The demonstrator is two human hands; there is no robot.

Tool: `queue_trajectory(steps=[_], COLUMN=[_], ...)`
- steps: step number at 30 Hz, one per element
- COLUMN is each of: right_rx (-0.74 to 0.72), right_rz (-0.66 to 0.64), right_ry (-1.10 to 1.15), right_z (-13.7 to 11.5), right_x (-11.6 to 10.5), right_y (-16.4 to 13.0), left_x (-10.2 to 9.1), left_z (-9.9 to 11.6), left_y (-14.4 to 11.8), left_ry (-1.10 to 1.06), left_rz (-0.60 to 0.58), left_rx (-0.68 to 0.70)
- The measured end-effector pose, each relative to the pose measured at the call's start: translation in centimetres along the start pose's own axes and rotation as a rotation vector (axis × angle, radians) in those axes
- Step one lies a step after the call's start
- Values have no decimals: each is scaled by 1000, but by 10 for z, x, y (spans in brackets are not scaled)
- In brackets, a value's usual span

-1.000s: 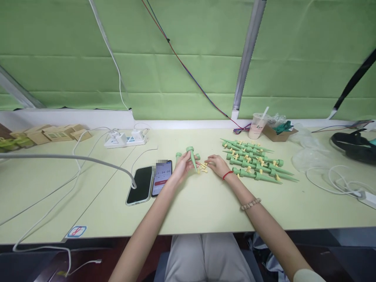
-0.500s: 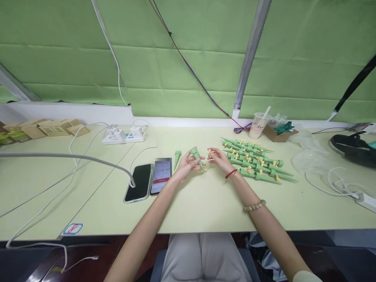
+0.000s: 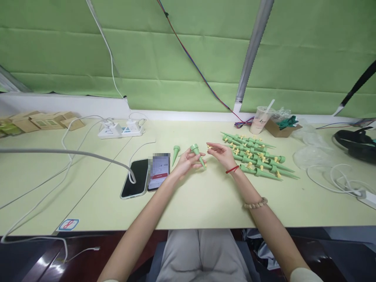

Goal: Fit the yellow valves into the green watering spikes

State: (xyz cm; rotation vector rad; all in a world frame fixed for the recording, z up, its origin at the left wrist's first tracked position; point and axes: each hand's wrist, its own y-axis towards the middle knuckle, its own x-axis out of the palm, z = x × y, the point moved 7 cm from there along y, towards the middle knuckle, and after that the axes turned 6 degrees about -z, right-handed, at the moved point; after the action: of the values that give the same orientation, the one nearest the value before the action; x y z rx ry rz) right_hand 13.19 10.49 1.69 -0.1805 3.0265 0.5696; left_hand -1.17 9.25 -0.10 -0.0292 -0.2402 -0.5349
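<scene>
My left hand (image 3: 186, 163) is closed around a green plastic watering spike (image 3: 195, 149), its wide capped end up and its point slanting down to the right. Some yellow shows by the spike's lower end, partly hidden by the fingers. Just to the right, my right hand (image 3: 221, 154) pinches a small yellow plastic piece (image 3: 208, 147) between thumb and fingertips, apart from the spike. Another green spike (image 3: 175, 155) lies on the table left of my left hand. Beyond my right wrist lie rows of several green spikes with yellow pieces (image 3: 258, 156).
Two phones (image 3: 135, 179) lie left of my left forearm, with a cable looping over one. A power strip (image 3: 122, 131) and cardboard boxes (image 3: 48, 120) sit at the back left. A plastic cup (image 3: 259, 120), an open box (image 3: 279, 130) and a black shoe-like object (image 3: 357, 144) stand right.
The view has shifted slightly. My right hand has turned a little, its fingers straighter, still pinching the yellow piece. My left hand keeps hold of the spike.
</scene>
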Motion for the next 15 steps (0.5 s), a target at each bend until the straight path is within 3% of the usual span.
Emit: queue_trajectory(steps=[8,15], right_rx=[-129,75], right_rz=[167,220], right_ry=[-81,138], right_z=[-17,-5], right_x=[-8,-7], right_y=[-6,-5], left_x=[3,-1], left_z=[5,8], left_y=[-3,-3], left_ry=[-42,66], left_rz=[18,167], left_rx=[19,41])
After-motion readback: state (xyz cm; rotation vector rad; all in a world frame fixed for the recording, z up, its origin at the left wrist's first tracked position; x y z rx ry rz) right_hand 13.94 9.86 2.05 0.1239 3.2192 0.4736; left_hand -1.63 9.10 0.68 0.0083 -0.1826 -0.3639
